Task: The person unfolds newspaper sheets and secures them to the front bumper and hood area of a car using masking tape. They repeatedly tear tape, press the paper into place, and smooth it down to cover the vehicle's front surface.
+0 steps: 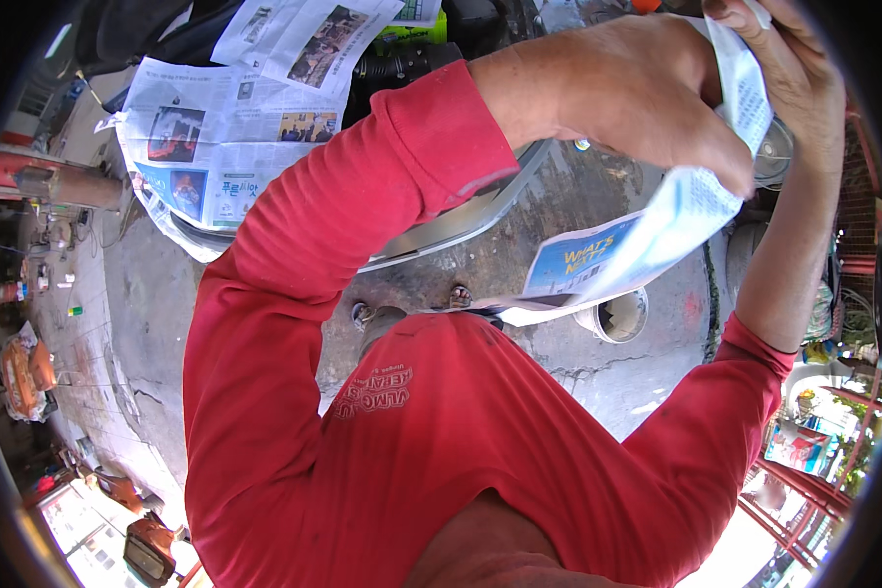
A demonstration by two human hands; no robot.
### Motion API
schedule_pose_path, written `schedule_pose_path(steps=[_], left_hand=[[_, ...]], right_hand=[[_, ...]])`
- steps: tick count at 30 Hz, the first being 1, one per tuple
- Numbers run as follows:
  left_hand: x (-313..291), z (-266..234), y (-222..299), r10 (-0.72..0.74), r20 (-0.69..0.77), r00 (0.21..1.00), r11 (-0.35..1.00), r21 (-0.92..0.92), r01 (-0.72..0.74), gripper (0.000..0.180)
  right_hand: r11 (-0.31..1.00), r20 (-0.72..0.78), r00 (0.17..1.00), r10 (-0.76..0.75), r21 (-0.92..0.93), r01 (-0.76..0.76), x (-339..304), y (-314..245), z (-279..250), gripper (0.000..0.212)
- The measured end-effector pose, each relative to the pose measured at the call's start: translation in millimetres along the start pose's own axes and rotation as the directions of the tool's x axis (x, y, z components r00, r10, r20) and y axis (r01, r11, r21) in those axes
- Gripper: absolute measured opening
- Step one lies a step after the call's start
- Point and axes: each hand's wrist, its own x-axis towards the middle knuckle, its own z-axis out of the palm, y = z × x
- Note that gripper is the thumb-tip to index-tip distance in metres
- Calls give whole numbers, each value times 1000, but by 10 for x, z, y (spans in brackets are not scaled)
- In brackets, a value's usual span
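A sheet of newspaper (608,260) hangs from my two raised hands at the upper right, its lower part sloping down in front of my red shirt. My left hand (647,98) reaches across from the left, its fingers curled round the sheet. Beyond it, my right hand (794,69) pinches a narrow upper strip of the same paper between thumb and fingers. At the upper left, a spread newspaper (235,137) covers part of what looks like a vehicle's front, with another printed sheet (314,39) overlapping it. My left sleeve hides some of that area.
A ribbed black hose (407,66) and a bright green part (412,29) show beside the papers. Below them curves a pale body edge (451,235). A white bucket (622,318) stands on the stained concrete floor. Red pipework (69,181) lies at the left.
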Motion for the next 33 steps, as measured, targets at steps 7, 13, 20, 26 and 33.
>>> schedule_pose_path(steps=[7, 13, 20, 26, 33], left_hand=[[0, 202, -966, -335, -191, 923, 942, -58, 330, 23], [95, 176, -1876, -587, -139, 798, 571, -770, 286, 11], [-297, -1339, -2492, -644, -281, 711, 433, -901, 37, 24], [-1337, -3198, -2458, -459, -533, 710, 404, -837, -368, 23], [-3225, -4547, -2129, -494, -838, 231, 749, -546, -376, 18]], right_hand=[[801, 336, 808, 484, 203, -564, -392, 731, 239, 33], [885, -368, 819, 440, 333, -326, -808, -144, 994, 36], [-365, 686, 519, 509, 719, -592, -1552, -1615, 3840, 73], [-460, 545, 298, 784, 832, -310, -1444, -1309, 5102, 106], [-59, 371, 612, 698, 882, -467, -744, -670, 4796, 106]])
